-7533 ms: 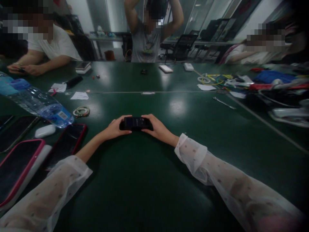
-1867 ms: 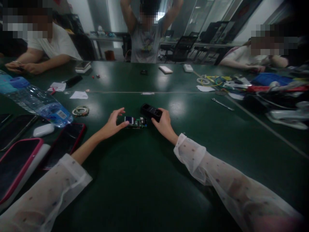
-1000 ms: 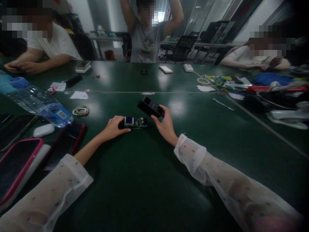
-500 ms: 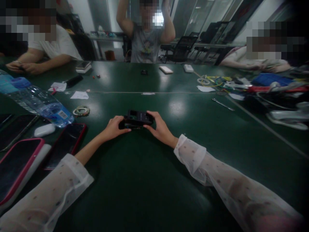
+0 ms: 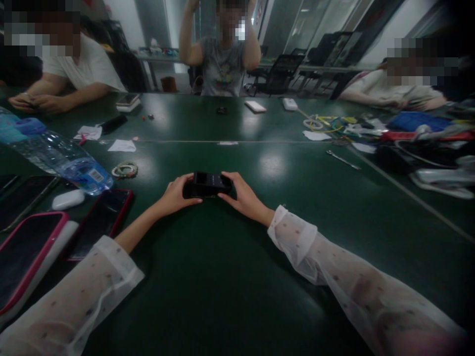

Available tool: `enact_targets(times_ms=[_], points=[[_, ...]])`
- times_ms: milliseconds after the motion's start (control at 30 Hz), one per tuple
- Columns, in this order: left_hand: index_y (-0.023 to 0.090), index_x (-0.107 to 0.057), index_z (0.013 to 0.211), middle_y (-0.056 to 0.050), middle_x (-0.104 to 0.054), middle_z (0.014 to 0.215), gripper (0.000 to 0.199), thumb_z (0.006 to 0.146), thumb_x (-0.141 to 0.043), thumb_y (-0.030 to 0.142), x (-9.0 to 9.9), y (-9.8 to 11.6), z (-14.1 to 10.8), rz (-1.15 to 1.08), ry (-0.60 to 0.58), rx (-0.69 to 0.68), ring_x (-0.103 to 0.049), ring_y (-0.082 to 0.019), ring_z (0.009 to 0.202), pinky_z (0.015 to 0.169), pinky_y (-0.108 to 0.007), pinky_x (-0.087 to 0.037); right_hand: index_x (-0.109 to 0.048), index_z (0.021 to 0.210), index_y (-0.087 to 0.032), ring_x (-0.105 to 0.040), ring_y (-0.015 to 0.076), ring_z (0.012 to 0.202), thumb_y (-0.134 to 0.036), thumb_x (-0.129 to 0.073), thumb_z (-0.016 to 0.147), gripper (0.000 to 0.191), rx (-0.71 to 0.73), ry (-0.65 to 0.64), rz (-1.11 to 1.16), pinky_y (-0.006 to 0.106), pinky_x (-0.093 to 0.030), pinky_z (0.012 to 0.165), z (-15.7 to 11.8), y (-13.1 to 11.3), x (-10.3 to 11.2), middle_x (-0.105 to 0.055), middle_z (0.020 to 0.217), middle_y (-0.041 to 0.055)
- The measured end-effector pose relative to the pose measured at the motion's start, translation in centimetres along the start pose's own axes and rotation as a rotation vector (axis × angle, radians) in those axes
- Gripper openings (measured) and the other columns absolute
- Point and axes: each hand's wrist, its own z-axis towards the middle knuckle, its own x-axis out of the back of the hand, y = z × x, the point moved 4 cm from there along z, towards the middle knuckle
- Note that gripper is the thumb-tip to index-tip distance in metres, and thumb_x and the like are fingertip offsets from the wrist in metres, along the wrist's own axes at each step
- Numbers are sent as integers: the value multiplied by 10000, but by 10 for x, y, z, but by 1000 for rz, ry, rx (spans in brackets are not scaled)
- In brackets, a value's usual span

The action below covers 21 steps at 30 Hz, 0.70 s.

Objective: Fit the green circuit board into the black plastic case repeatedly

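Squarely between two bare hands, a black handheld device lay level at or just above the green tabletop, directly in front of the wearer; whether its underside touched the surface could not be told. The left hand (image 5: pixel 173 195) was partly closed around one end, thumb along the near edge and fingers at the far side. The right hand (image 5: pixel 245 197) had the opposite end in a similar curved pinch, neither palm pressed flat over the top.

By its look, the black device (image 5: pixel 210 185) would likely have proved light and stiff, its hard shell perhaps a little slippery under dry fingertips. The windowed face appeared the part most easily harmed by a hard press, so the long edges near each end seemed the safer hold, with even pressure from both sides.

Dark and oblong, the casing showed a squarish window toward the left hand and a short row of small pale marks near its middle. Fine detail along the near edge was too dim to read. Well apart on the green tabletop (image 5: pixel 237 257) sat a beaded bracelet (image 5: pixel 125 176), a clear bottle (image 5: pixel 79 170) and a metal wrench (image 5: pixel 343 160).
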Motion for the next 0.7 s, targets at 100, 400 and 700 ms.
enact_targets(times_ms=[100, 400, 700], points=[[206, -359, 1385, -143, -519, 1335, 840, 706, -744, 517, 0, 1, 0, 6, -11, 6, -487, -340, 1228, 1015, -513, -365, -307, 1386, -240, -528, 285, 1185, -326, -587, 881, 584, 7, -1, -18, 526, -477, 992, 0, 0, 0, -496, 1281, 128], [252, -318, 1426, -127, -504, 1350, 860, 724, -730, 529, 1, 5, -1, 14, -29, -28, -476, -328, 1239, 1021, -507, -343, -362, 1351, -182, -577, 277, 1095, -371, -626, 854, 593, 31, -115, -100, 494, -501, 953, -1, -3, -7, -541, 1221, 142], [272, -335, 1419, -110, -494, 1376, 810, 748, -705, 535, 3, 8, -2, 36, -49, -40, -453, -330, 1246, 1022, -508, -329, -361, 1351, -189, -580, 283, 1110, -387, -638, 845, 609, 20, -119, -99, 514, -503, 953, -1, -1, -7, -550, 1225, 143]])
